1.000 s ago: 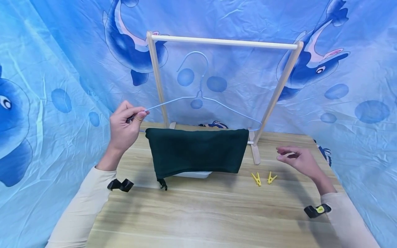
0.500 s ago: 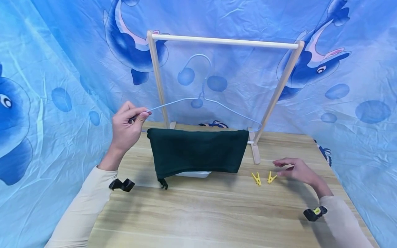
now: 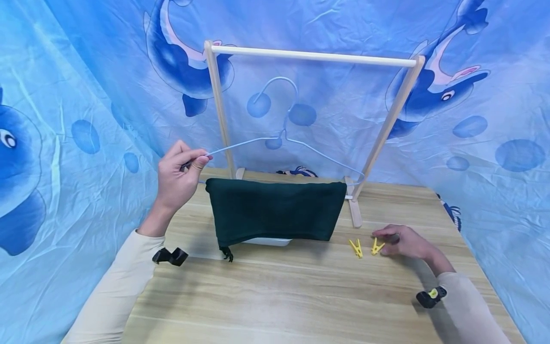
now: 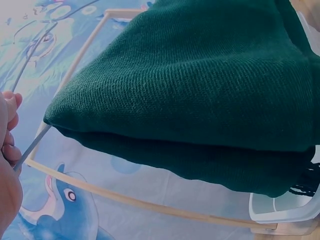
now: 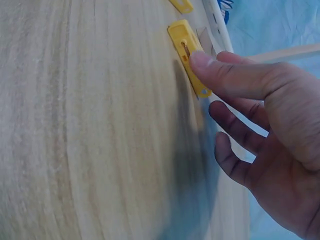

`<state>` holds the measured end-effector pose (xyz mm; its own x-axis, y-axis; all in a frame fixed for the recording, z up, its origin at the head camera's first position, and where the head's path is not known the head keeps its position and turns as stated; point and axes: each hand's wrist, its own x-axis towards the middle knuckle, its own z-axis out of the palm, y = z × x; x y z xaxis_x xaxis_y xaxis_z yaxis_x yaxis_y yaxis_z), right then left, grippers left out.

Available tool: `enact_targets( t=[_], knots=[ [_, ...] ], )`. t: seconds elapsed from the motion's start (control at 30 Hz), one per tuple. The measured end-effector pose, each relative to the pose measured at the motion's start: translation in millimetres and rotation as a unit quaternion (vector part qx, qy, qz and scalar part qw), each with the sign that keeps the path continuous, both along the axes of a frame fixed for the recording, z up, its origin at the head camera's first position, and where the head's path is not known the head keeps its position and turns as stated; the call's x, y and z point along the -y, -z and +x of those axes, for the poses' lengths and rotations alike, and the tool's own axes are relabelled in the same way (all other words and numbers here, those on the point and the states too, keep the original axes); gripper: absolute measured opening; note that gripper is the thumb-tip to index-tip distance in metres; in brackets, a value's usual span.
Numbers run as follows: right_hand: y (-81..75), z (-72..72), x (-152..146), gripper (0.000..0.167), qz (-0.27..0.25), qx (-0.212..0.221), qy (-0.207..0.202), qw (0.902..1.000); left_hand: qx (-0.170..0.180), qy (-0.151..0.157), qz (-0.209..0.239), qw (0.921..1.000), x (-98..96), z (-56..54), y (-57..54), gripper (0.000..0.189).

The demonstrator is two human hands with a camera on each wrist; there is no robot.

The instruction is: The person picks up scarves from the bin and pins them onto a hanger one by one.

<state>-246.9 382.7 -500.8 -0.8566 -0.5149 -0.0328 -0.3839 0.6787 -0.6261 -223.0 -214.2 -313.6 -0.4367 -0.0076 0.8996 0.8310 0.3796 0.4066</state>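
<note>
My left hand (image 3: 177, 177) pinches the left shoulder of a thin light-blue wire clothes hanger (image 3: 320, 154), held upright. A dark green cloth (image 3: 277, 210) hangs folded over the hanger's bottom bar; close up in the left wrist view, the cloth (image 4: 190, 85) shows a ribbed weave. On the table at right lie two yellow clothespins. My right hand (image 3: 406, 242) is at the right clothespin (image 3: 376, 246), thumb and forefinger apart on either side of it. The right wrist view has the thumb overlapping this clothespin (image 5: 184, 47). The other clothespin (image 3: 356, 248) lies just left.
A wooden rack stands behind the hanger, its white top rail (image 3: 313, 56) above the hook. Beneath the cloth, a white tray (image 3: 268, 241) shows only in part. Black strings (image 3: 227, 253) dangle at the cloth's lower left. Blue dolphin-printed curtains surround the wooden table (image 3: 275, 296).
My right hand has come down and leftward to the right clothespin. The hanger's hook has tilted and shifted slightly right, while my left hand keeps its grip.
</note>
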Motion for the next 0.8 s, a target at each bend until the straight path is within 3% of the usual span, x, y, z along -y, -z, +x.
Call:
enact_targets(
  t=[0.43, 0.7, 0.8],
  knots=[
    [9.8, -2.6, -2, 0.036, -0.001, -0.05, -0.015, 0.9986, 0.0, 0.0, -0.003, 1.0, 0.5, -0.8, 0.6, 0.008],
    [-0.2, 3.5, -2, 0.033, 0.005, -0.027, 0.033, 0.9991, 0.0, -0.004, -0.009, 1.0, 1.0, -0.4, 1.0, 0.006],
    [-6.3, 6.2, 0, 0.033, -0.003, -0.037, 0.044, 0.9984, 0.001, -0.003, -0.008, 1.0, 0.4, -0.6, 0.3, 0.006]
  ],
)
